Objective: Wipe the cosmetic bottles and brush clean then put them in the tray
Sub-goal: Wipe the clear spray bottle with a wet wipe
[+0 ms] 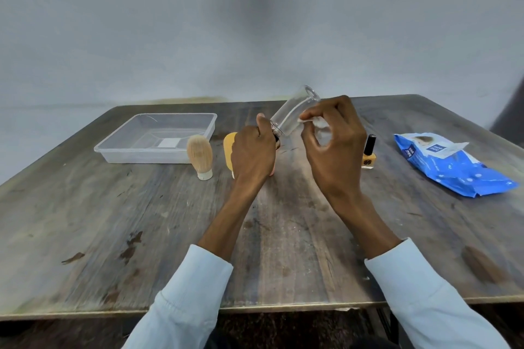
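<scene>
Roughly at ten o'clock sits the empty tray (158, 137), the brush (200, 156) upright beside it. Centrally, the left hand (252, 154) grips a clear bottle (292, 114) by its neck, tilted toward one o'clock; the right hand (333, 139) pinches a wipe (319, 123) against it. Likely light, rigid, slippery.

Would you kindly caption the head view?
Left hand tilts clear bottle; right hand wipes it with wipe.

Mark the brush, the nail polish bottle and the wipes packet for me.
brush (199, 153): head view, on the pale bristles.
nail polish bottle (368, 159): head view, on the orange glass body below the black cap.
wipes packet (459, 171): head view, on the blue wrapper.
</scene>
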